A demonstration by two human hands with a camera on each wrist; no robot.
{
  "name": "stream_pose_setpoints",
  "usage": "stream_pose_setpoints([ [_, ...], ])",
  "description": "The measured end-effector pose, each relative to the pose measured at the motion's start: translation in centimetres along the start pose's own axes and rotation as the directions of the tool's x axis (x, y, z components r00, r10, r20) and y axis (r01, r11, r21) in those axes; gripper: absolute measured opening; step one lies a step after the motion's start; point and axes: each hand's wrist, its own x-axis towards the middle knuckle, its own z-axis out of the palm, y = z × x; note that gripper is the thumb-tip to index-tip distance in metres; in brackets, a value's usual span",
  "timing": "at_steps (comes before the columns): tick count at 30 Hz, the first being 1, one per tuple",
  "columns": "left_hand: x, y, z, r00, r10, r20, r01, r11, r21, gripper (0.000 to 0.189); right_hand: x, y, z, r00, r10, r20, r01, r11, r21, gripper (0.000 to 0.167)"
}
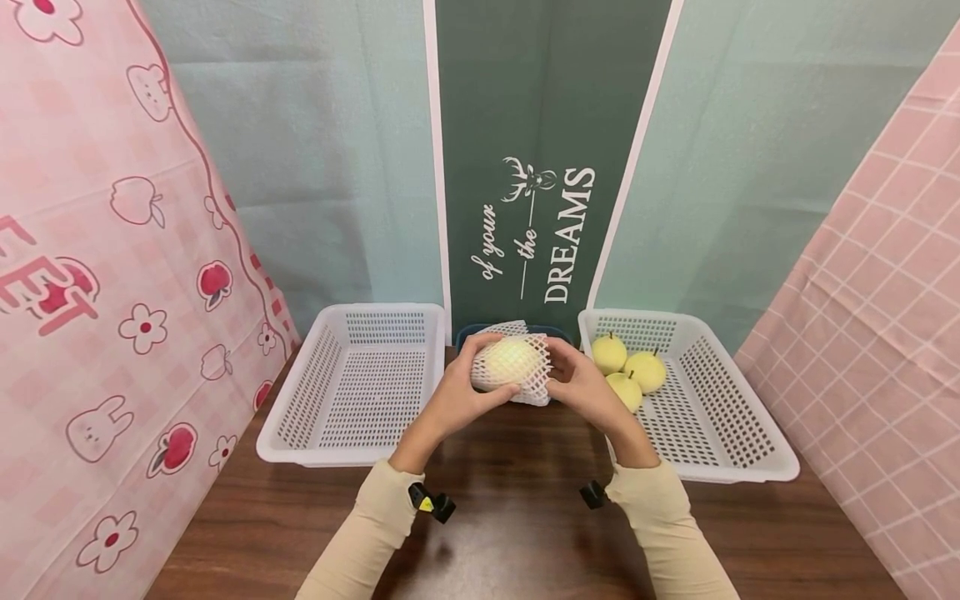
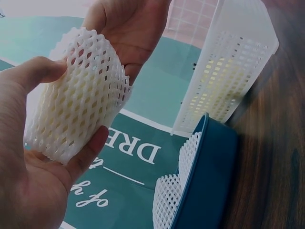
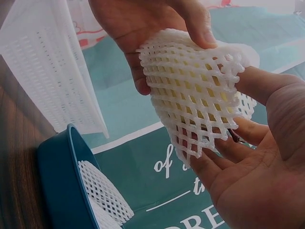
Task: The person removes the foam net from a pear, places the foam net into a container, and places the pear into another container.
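A yellow pear (image 1: 510,362) sits inside a white foam net sleeve (image 2: 83,95), held up between both hands over the back of the table. My left hand (image 1: 461,392) grips the wrapped pear, thumb on the near side and fingers curled around it. At the sleeve's other end, the fingers and thumb of my right hand (image 1: 592,396) hold the net's edge. A dark stem (image 3: 233,136) pokes out by the right fingers. Behind and below the hands stands a blue basin (image 2: 221,176) with more foam nets (image 2: 167,200) in it.
On the left stands a white perforated basket (image 1: 273,433) with nothing in it. Another white basket (image 1: 776,467) on the right holds three yellow pears (image 1: 645,372) in its left part. Cloth curtains (image 1: 360,167) enclose the brown wooden table (image 1: 510,533) at the back and sides.
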Motion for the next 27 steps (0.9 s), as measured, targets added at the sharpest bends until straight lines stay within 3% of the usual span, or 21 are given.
stream_pose_setpoints([
  [17, 0.01, 0.15, 0.12, 0.999, -0.04, 0.016, 0.04, 0.998, -0.047, 0.082, 0.24, 0.27, -0.31, 0.999, 0.006, 0.038, -0.007, 1.0, 0.003, 0.068],
  [27, 0.14, 0.15, 0.31, 1.0, -0.018, 0.013, 0.018, 1.0, -0.012, 0.073, 0.21, 0.54, -0.29, 0.999, 0.017, -0.04, -0.016, 0.999, 0.038, 0.067],
])
